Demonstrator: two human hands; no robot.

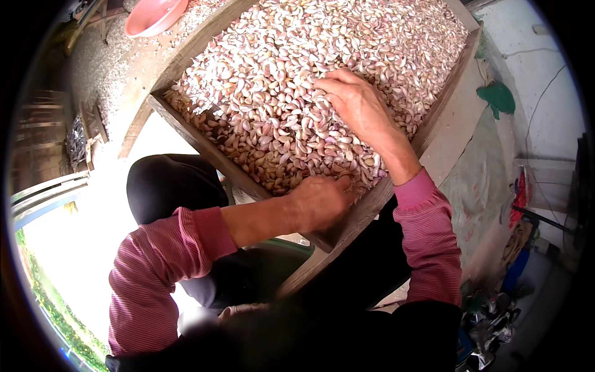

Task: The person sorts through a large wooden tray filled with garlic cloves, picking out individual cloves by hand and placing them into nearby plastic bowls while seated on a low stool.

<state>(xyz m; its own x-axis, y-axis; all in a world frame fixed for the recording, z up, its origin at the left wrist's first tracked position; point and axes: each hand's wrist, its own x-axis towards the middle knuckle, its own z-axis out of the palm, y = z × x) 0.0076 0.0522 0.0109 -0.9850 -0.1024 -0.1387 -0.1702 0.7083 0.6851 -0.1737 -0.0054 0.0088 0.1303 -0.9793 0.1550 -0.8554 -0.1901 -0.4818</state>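
A wooden tray (181, 127) lies tilted in front of me, filled with a thick layer of loose garlic cloves (297, 80) in white and pinkish skins. My left hand (322, 199) is at the tray's near corner, its fingers curled down among the cloves; whatever they hold is hidden. Farther in, my right hand (356, 102) rests on the heap with its fingers reaching out to the left, slightly bent and apart. No clove shows clearly between them. Both forearms are in striped reddish sleeves.
A pink basin (155, 17) stands at the far left, with scattered bits on the floor around it. My dark-clad knee (173, 186) is beside the tray's left edge. To the right are a green cloth-like piece (498, 98), a grey sheet (474, 192) and assorted clutter (493, 322).
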